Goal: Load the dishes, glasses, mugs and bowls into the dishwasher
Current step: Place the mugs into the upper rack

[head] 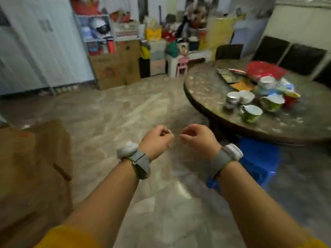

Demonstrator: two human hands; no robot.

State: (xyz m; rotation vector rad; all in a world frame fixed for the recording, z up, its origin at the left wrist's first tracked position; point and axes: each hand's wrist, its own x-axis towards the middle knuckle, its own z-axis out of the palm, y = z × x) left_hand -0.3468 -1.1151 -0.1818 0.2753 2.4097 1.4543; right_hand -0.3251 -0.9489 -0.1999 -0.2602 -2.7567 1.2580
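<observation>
Dishes stand grouped on the round marble table at the right: a green mug nearest the edge, a second green mug, a red mug, a white bowl, a metal cup and stacked bowls. My left hand and my right hand hang side by side over the floor, left of the table, fingers curled in with nothing in them. Both wrists carry grey bands. No dishwasher is in view. The frame is blurred.
A red bag and papers lie at the back of the table, dark chairs behind it. A blue stool stands under the table's near edge. A cardboard box is at the left. Cluttered shelves and boxes line the far wall.
</observation>
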